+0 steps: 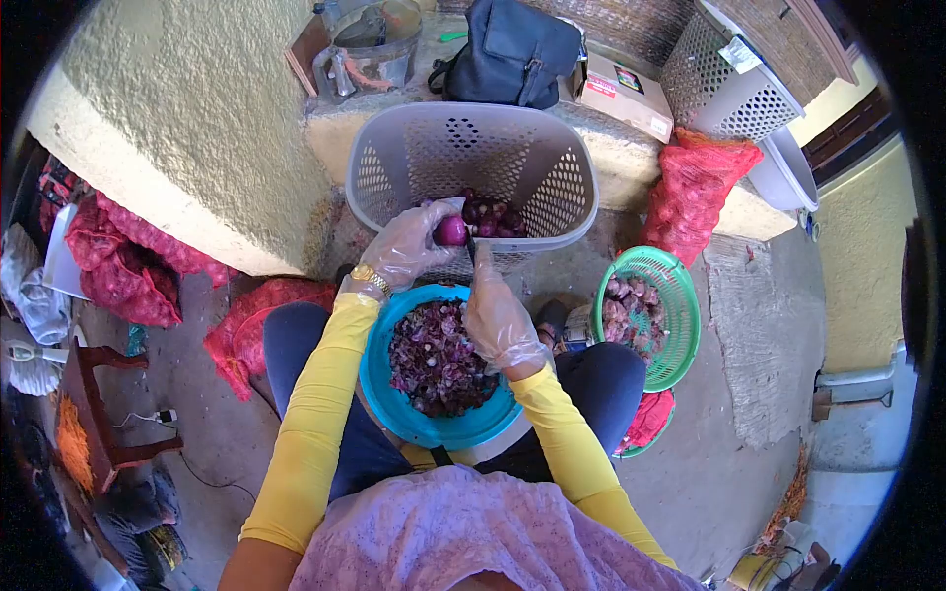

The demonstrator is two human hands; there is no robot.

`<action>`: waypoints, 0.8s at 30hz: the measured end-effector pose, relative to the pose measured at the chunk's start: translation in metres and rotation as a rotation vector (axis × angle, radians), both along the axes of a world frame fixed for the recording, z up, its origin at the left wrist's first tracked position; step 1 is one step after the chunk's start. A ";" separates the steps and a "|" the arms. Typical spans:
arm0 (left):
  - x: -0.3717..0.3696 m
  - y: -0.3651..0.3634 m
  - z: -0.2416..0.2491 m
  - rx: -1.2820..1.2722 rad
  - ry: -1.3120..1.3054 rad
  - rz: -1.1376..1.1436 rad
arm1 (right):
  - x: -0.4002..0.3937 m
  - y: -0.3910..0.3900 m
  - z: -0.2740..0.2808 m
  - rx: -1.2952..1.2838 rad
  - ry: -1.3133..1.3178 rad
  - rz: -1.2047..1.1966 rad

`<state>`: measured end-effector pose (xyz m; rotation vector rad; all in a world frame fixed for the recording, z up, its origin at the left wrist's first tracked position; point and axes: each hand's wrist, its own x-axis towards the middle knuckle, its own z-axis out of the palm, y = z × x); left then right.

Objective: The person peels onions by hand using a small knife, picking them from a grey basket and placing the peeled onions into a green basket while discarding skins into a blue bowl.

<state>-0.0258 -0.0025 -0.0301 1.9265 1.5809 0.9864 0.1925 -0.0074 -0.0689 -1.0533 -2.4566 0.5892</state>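
Observation:
In a clear plastic glove, my left hand [402, 243] grips a purple onion [450, 231] above the near rim of the grey laundry basket [367, 167]. My right hand [501, 313], also gloved, is closed around a knife [471, 248] whose dark blade meets the onion's right side. Inside the basket lie more purple onions [498, 219]. Below my hands, between my knees, sits a blue basin [379, 379] holding a heap of onion skins and scraps [439, 360].
At my right stands a green basket [687, 340] with onions or peelings in it. Red mesh sacks [690, 192] of onions lie on both sides. A black backpack [512, 54], a cardboard box [623, 97] and a clear bucket [379, 49] rest on the ledge ahead.

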 end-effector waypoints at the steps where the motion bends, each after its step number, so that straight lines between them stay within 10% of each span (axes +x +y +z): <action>1: 0.000 -0.001 0.000 -0.001 0.001 0.002 | 0.000 0.000 0.003 -0.031 -0.039 -0.009; 24: -0.002 -0.003 -0.011 0.029 -0.121 -0.014 | -0.009 -0.016 0.043 -0.107 0.015 -0.092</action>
